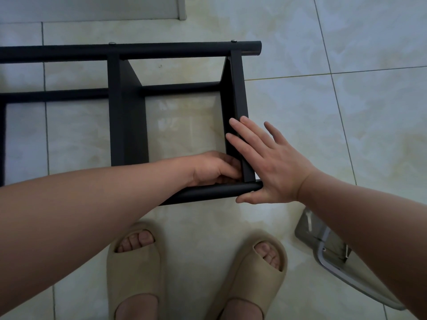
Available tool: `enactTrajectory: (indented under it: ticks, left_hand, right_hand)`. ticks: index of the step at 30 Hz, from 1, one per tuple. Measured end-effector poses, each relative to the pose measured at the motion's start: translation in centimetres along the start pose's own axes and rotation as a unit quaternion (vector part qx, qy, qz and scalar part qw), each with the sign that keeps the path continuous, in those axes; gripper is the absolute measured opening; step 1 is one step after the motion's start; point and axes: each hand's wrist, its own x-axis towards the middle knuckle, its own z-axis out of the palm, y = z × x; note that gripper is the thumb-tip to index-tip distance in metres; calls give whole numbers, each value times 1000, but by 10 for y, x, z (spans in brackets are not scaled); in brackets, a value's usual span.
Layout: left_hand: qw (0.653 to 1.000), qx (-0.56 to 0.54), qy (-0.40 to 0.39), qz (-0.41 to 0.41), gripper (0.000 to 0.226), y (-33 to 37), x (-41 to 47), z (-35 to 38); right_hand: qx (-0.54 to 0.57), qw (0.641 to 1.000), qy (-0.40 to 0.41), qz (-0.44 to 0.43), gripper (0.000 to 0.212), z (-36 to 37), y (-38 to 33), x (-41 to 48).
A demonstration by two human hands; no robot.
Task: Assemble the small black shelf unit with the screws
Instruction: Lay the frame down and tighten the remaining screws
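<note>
The black shelf unit (126,107) lies on its side on the tiled floor, two round tubes joined by flat black shelf panels. Two silver screw heads (233,40) show on the far tube. My right hand (268,165) lies flat with straight fingers against the rightmost panel (238,93), its thumb under the end of the near tube (208,192). My left hand (215,168) reaches inside the frame with curled fingers at the corner where that panel meets the near tube. What its fingertips hold is hidden.
My two feet in beige slippers (136,266) stand just in front of the near tube. A grey metal-framed object (332,250) lies on the floor at lower right. A pale board or door edge (97,8) runs along the top left.
</note>
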Motion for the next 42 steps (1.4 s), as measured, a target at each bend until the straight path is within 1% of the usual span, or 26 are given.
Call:
enactTrajectory:
  ticks: [4,7,9,11,15,20,22,25,28,30,34,36,42]
  left_hand:
    - [1000,-22,-5,-12,22,1,0,1]
    - [999,28,-1,-18,11,3,-1,5]
    - [998,59,13,-17,17,5,-2,7]
    - [997,67,28,-13,17,5,-3,7]
    - [998,44,43,-10,20,3,-2,4]
    - [1000,14,6,-10,22,2,0,1]
    - [1000,10,2,-12,16,2,0,2]
    - [998,55,22,-8,8,1,0,3]
    - [995,90,41,-10,14,-1,0,1]
    - [997,71,29,-5,6,-2,1,0]
    - [1000,-8,-26,-6,21,-3,4,-4]
    - [999,-24,-39,-9,25,-3,3,-4]
    - [999,43,-5,-12,16,-1,2,0]
  right_hand:
    - [1,1000,-1,1,116,0,0,0]
    - [1,1000,-1,1,117,0,0,0]
    - [0,1000,-1,0,117,0,0,0]
    - [0,1000,-1,0,117,1,0,0]
    - [2,1000,7,-1,116,1,0,0]
    - [-1,1000,6,-2,116,1,1,0]
    - [-1,1000,5,-2,116,1,0,0]
    - [-2,1000,3,0,116,1,0,0]
    - [-2,1000,2,0,116,1,0,0]
    - [-2,1000,1,0,117,1,0,0]
    - [-5,1000,3,0,117,1,0,0]
    - [-6,1000,3,0,118,1,0,0]
    - [-2,1000,3,0,117,1,0,0]
